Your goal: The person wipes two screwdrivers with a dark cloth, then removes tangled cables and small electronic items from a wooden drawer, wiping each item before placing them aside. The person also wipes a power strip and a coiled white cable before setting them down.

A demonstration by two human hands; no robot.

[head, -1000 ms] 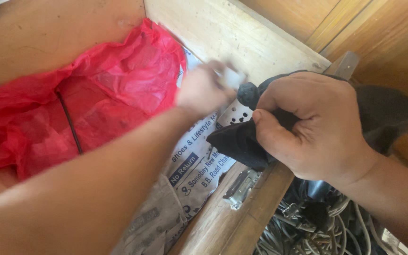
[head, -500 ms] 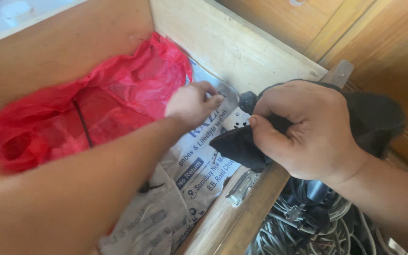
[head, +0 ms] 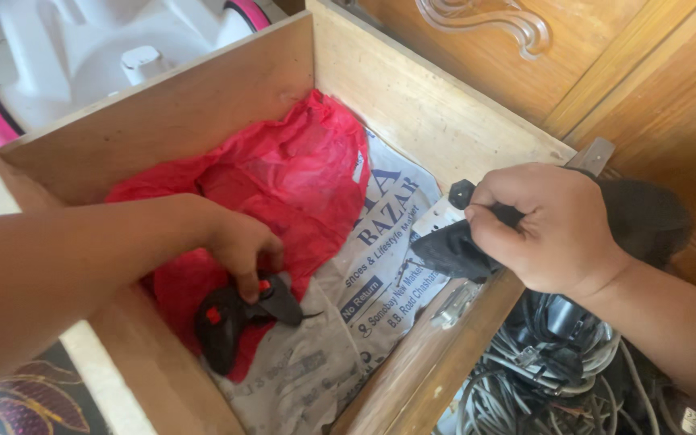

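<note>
Left hand (head: 239,246) dropped onto black controller (head: 231,314) (wooden drawer (head: 412,105)); right hand (head: 553,229) clamps dark cloth (head: 646,217).

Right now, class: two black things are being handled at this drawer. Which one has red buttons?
The black controller low in the drawer, under the left hand, beside the red bag. The black cloth in the right hand is plain.

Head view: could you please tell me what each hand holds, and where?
Left hand grips the black controller at its upper end; right hand clutches bunched black cloth.
</note>
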